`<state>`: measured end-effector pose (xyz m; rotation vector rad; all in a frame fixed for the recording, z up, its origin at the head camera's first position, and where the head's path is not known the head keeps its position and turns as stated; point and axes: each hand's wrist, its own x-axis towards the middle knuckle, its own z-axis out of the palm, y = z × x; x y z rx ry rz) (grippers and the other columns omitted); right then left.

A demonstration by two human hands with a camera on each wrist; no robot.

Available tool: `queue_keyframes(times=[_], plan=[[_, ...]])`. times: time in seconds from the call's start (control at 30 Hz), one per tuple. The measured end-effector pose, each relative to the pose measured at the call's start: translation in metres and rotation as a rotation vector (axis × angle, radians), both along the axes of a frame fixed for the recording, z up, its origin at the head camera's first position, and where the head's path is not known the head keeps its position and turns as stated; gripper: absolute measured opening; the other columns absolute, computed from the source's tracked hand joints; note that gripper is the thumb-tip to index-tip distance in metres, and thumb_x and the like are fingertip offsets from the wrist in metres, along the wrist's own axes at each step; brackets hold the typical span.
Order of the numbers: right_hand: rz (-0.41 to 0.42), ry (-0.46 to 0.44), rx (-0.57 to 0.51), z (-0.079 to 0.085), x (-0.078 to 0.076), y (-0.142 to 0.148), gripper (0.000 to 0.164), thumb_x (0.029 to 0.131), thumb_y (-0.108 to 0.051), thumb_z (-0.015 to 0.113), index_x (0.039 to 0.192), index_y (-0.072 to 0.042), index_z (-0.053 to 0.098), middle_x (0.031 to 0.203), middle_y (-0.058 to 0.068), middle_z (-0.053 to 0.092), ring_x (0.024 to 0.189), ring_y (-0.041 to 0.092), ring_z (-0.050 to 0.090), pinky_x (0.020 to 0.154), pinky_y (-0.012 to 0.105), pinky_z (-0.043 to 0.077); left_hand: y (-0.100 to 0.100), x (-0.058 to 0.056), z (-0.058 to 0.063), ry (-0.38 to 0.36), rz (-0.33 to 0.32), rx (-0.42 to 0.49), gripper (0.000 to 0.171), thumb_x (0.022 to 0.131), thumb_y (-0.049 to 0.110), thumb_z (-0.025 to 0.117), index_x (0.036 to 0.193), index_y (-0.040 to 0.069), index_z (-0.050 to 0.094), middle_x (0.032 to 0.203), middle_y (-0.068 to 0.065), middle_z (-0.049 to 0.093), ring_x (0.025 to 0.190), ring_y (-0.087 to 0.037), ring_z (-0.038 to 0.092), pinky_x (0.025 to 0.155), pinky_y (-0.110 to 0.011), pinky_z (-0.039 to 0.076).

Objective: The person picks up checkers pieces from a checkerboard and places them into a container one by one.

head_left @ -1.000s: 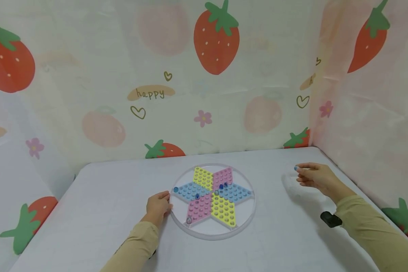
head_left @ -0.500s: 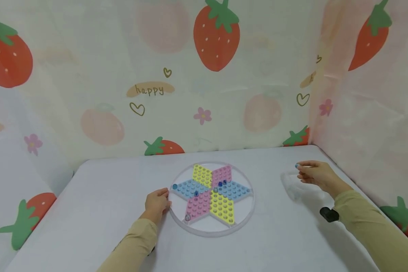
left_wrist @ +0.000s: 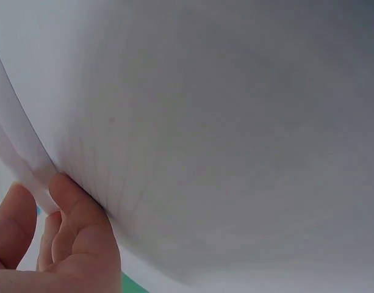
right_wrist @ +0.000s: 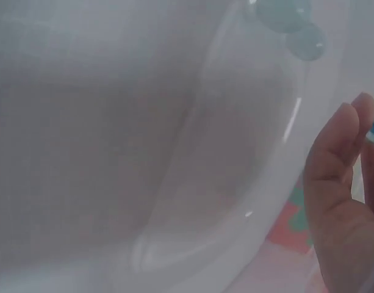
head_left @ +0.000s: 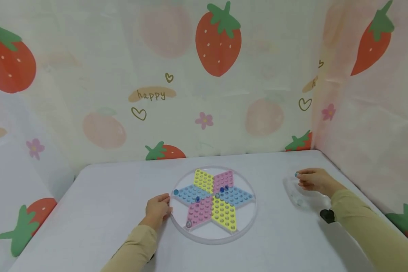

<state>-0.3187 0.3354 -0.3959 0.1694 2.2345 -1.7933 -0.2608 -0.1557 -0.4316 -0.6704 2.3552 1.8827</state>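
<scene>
A round Chinese checkers board point(head_left: 221, 241) with yellow, pink and blue points lies mid-table in the head view. Several marbles sit on it, among them dark blue marbles point(head_left: 222, 189), a teal marble point(head_left: 176, 192) and a clear marble point(head_left: 189, 223). My left hand point(head_left: 157, 210) rests at the board's left rim, thumb and fingers apart against it in the left wrist view. My right hand point(head_left: 317, 181), over at the right, pinches a small blue marble point(head_left: 296, 175) between thumb and fingertips. Beneath that hand is a clear plastic tray point(head_left: 289, 190), partly hidden by it.
Pale green marbles point(right_wrist: 284, 12) lie in the tray at its near end. A white cloth point(head_left: 115, 215) covers the table. Strawberry-printed sheets point(head_left: 217, 94) stand behind the table and at both sides.
The right hand has come slightly lower over the tray, the blue marble still in its fingertips. The left hand stays at the board's rim. The head view has shifted a little.
</scene>
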Motion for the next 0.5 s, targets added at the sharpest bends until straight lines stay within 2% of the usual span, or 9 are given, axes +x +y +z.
queue_keyframes(times=[0.23,0.33,0.5], plan=[[0.009,-0.055,-0.008,-0.017,-0.014,0.002,0.009,0.096,-0.005,0.06,0.101,-0.004,0.066,0.077,-0.002,0.059,0.069,0.01,0.058,0.066,0.024,0.051,-0.001,0.0,-0.001,-0.012,0.003,-0.004,0.052,0.088,-0.013,0.054,0.139,-0.004,0.047,0.142,-0.02,0.047,0.122,-0.031,0.05,0.068,-0.026,0.047],[0.008,-0.083,-0.016,-0.02,-0.016,0.002,0.01,0.096,-0.004,0.059,0.096,-0.007,0.068,0.074,-0.001,0.059,0.066,0.01,0.056,0.064,0.024,0.051,-0.001,-0.001,-0.002,-0.013,0.003,0.004,0.053,0.088,-0.013,0.055,0.14,-0.004,0.047,0.142,-0.02,0.047,0.123,-0.031,0.05,0.07,-0.028,0.048],[0.036,-0.085,0.052,-0.021,-0.015,0.0,0.016,0.096,-0.003,0.058,0.109,0.002,0.065,0.075,-0.002,0.058,0.067,0.01,0.055,0.065,0.024,0.05,-0.002,-0.003,-0.003,-0.014,0.005,0.01,0.053,0.088,-0.013,0.054,0.14,-0.004,0.047,0.142,-0.02,0.047,0.123,-0.032,0.049,0.072,-0.029,0.048]])
